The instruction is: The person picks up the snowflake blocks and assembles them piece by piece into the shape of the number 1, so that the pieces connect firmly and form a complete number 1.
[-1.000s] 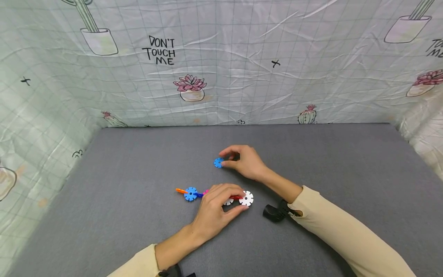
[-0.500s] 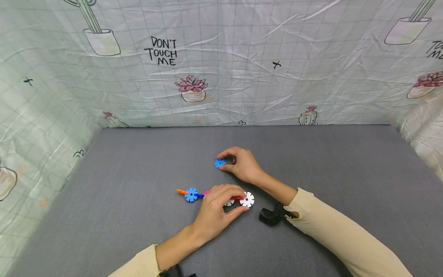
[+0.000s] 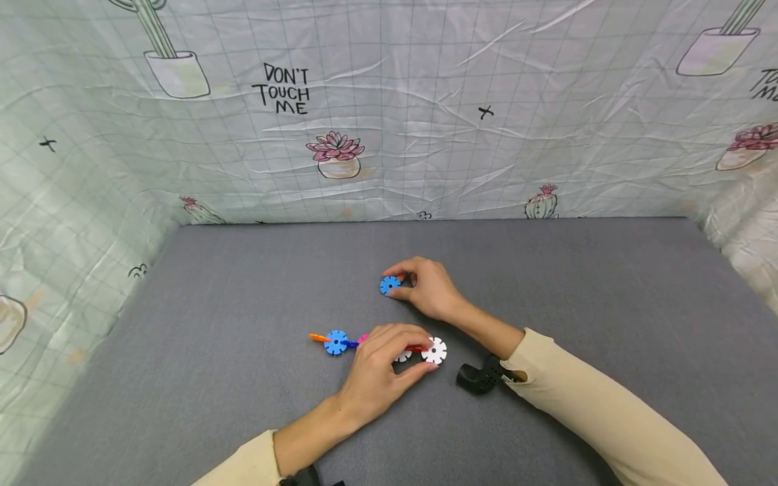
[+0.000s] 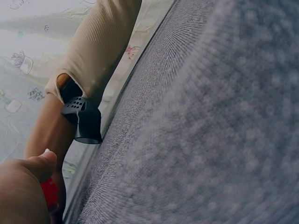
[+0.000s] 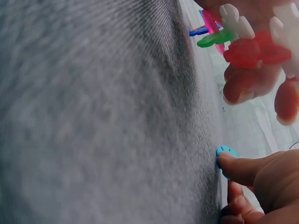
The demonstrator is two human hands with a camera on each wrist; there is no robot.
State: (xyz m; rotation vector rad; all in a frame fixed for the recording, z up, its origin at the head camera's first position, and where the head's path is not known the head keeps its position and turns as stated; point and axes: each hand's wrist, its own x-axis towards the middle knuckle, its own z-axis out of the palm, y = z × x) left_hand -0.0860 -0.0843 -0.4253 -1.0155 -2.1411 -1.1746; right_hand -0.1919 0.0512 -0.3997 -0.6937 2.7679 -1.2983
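Observation:
My left hand (image 3: 379, 368) grips the right end of a chain of notched plastic snowflake discs, between thumb and fingers. At that end are a white disc (image 3: 434, 351) and an edge-on red disc (image 3: 416, 348). Beyond the hand, the chain shows a pink disc (image 3: 362, 337), a light blue disc (image 3: 335, 342) and an orange disc (image 3: 319, 337). A green disc (image 5: 215, 38) appears in the right wrist view; my left hand covers the chain's middle in the head view. Farther back, my right hand (image 3: 428, 289) pinches a single blue disc (image 3: 385, 283) by its edge.
Both hands work over a grey cloth-covered table (image 3: 243, 283). A printed curtain (image 3: 413, 148) hangs behind it and along the sides. Under the right sleeve, a black wrist camera mount (image 3: 478, 378) juts out near the chain's white end.
The right thumb and fingertips have closed farther over the single blue disc, and it has shifted slightly to the right. The left hand and chain stay essentially in place.

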